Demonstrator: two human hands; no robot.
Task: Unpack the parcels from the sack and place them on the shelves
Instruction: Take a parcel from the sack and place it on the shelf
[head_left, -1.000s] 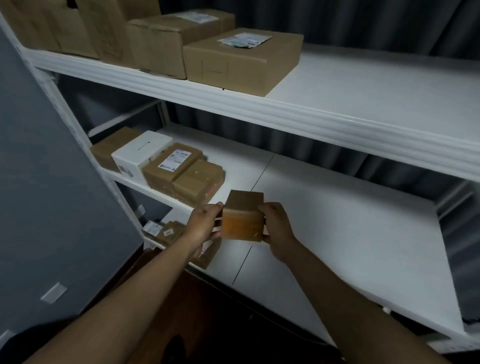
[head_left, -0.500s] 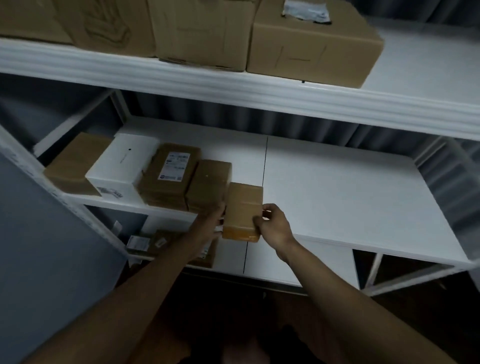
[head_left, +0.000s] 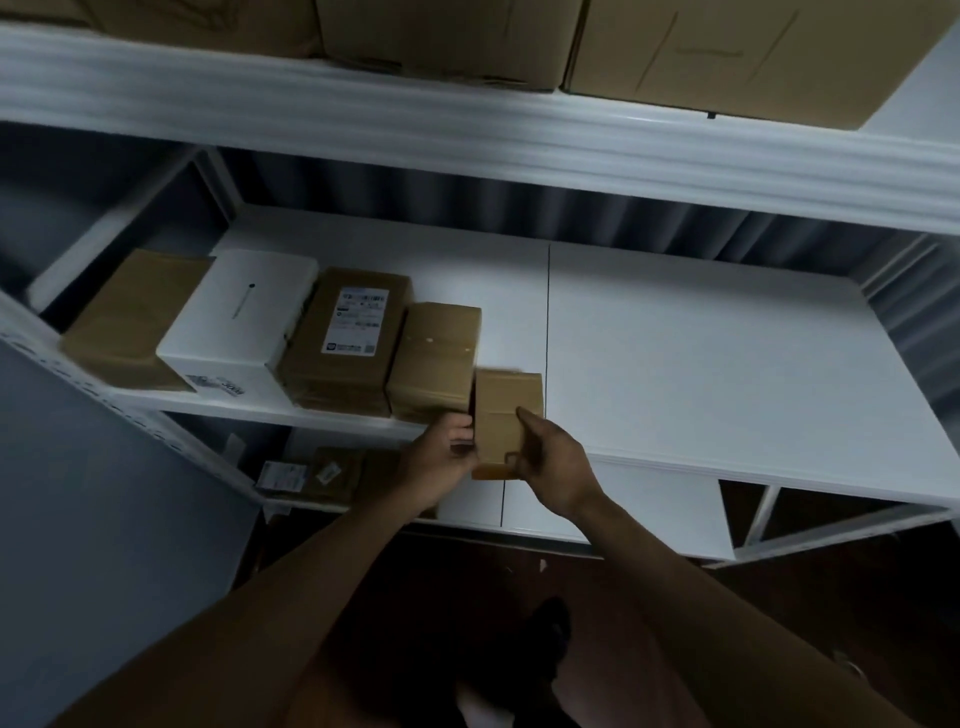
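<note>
Both hands, the left hand and right hand, stay clamped on the small brown parcel, which has moved forward since a second ago and now overlaps the middle shelf front edge, just right of the taped brown box.

No text is legible anywhere. The brown parcel carries a white label (barcodes, print blurred), and the white box bears a sticker, also unreadable.
</note>
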